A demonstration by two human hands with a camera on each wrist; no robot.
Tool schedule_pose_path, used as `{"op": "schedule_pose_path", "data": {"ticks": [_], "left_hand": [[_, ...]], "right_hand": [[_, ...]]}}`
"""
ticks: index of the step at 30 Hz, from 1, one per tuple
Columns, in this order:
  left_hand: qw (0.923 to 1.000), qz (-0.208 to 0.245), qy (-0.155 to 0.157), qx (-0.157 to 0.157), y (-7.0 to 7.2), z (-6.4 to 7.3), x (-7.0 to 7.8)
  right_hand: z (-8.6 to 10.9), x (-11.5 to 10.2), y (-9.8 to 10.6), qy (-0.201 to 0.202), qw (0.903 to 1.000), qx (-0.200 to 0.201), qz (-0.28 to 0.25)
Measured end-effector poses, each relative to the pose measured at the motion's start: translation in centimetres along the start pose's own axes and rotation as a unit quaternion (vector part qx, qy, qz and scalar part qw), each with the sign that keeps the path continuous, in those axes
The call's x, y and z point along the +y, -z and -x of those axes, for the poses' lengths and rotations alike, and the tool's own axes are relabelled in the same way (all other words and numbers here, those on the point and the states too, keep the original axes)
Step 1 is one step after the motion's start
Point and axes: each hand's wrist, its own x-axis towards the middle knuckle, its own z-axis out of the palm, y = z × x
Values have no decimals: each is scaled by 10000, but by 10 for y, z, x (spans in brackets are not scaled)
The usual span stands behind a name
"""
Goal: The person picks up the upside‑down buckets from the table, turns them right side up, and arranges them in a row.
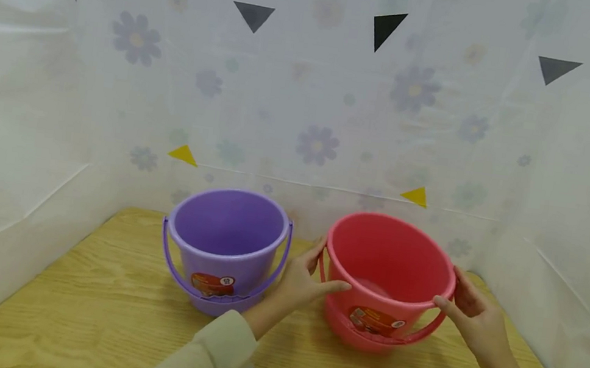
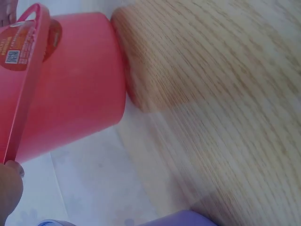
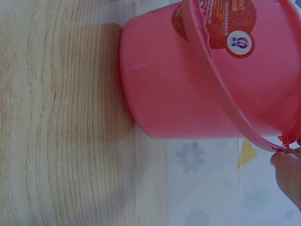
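Observation:
A red bucket stands at the right with its mouth up and its handle hanging down over the front, below which an orange-red label shows. My left hand holds its left side near the rim, thumb toward the front. On the opposite side, my right hand grips near the rim where the handle joins, thumb in front. In the right wrist view, that thumb lies against the handle. Whether the base touches the table cannot be told. A purple bucket stands left of my left hand, handle also down.
Both buckets are on a wood-grain table. White sheeting with pale flowers rises behind and on both sides. Yellow triangles and dark triangles are stuck on it. My left forearm passes in front of the purple bucket's right side.

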Motion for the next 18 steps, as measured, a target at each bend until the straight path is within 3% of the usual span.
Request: {"op": "schedule_pose_path", "data": {"ticks": [7, 11, 18], "left_hand": [[9982, -301, -290, 425, -9, 0, -1], [9968, -442, -234, 629, -15, 0, 0], [9956, -609, -25, 715, -23, -5, 1]], "right_hand": [[-3, 0, 2, -184, 9948, 102, 995], [-8, 2, 5, -436, 9864, 135, 1582], [-14, 7, 10, -625, 9847, 194, 1614]]}}
